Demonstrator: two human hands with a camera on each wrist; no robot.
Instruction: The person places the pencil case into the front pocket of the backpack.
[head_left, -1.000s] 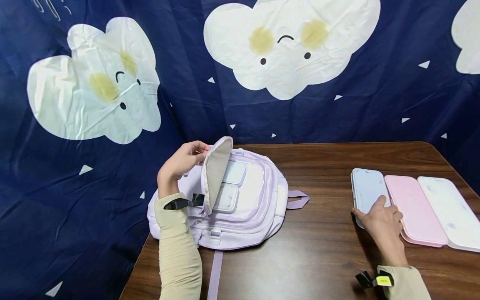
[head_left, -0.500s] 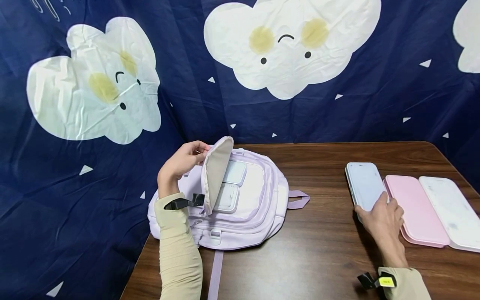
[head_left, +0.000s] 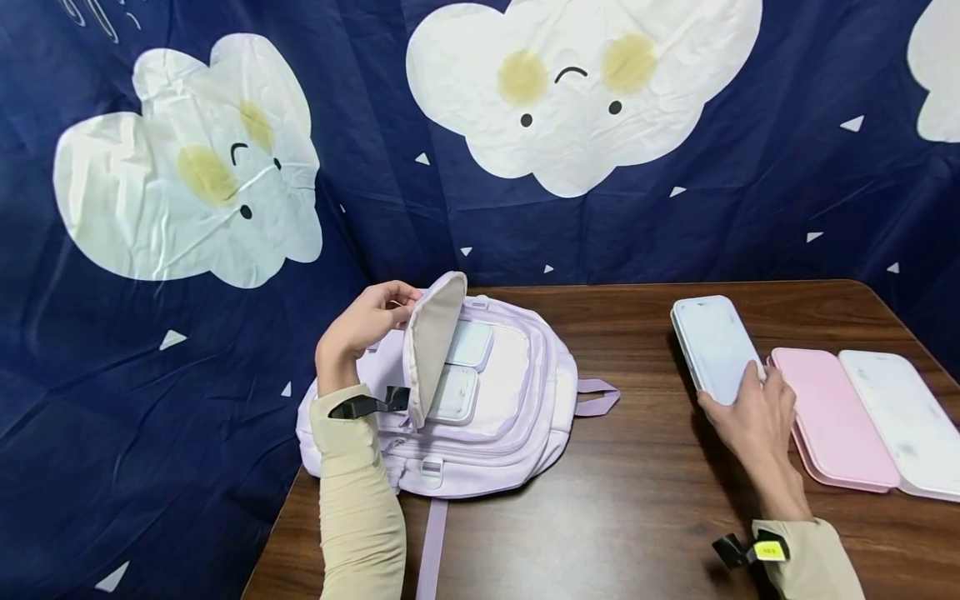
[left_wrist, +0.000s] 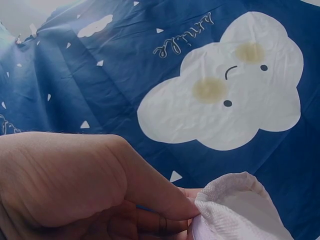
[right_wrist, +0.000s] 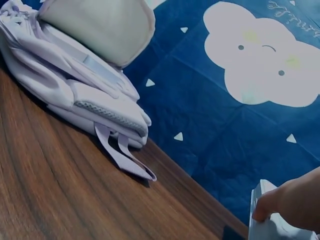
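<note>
Two hands show together only in the head view, the left hand (head_left: 363,329) at a lilac backpack (head_left: 491,479) and the right hand (head_left: 757,421) on a pale blue case (head_left: 712,342). That view alone gives the pink case (head_left: 836,417) just right of the right hand, and the white case (head_left: 903,421) alongside the pink one, farther from that hand. It also shows a bluish box (head_left: 471,343) and a whitish box (head_left: 455,396) to the right of the left hand, partly covered by the raised flap (head_left: 437,342).

The left wrist view brings out the grip: thumb and fingers pinch the flap's edge narrowly. From the right wrist, a mesh strip (right_wrist: 112,115) appears on the backpack's side, and a digit presses the pale blue case's side. The right hand spans that case's near end, thumb on one side, fingers on the other; its far end reaches forward beyond the fingertips. The left hand is well apart from the case, with the backpack between.
</note>
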